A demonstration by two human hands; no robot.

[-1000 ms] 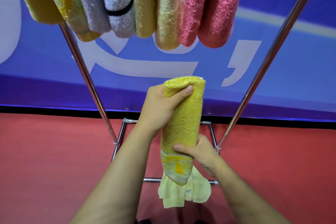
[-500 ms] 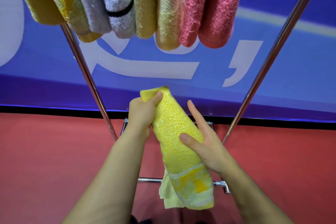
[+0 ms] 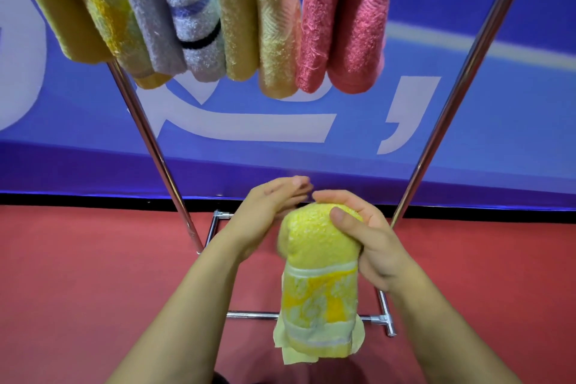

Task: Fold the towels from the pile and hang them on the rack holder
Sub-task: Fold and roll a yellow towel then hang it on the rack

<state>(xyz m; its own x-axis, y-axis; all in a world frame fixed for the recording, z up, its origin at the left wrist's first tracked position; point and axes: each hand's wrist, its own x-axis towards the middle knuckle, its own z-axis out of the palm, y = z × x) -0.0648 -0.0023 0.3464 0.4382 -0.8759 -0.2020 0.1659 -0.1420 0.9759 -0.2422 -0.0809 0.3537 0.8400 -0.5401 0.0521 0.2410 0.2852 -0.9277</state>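
My right hand (image 3: 371, 237) clamps folded yellow towel (image 3: 321, 271) at its top fold, thumb in front, fingers curled over crown. My left hand (image 3: 268, 212) at 9 o'clock of towel, fingers straight, blurred, holding nothing. Towel hangs low, centre, patterned end toward 6 o'clock. Feels like light, soft terry: floppy, layers may slide apart. Best hold: pinch fold, all layers. Hung towels (image 3: 218, 9) crowd rack (image 3: 461, 87) at 12 o'clock.

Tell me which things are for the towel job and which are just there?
For the job:
yellow towel, held by the right hand
left hand, fingers straight beside it
hung towels
rack

Just there:
blue banner
red floor
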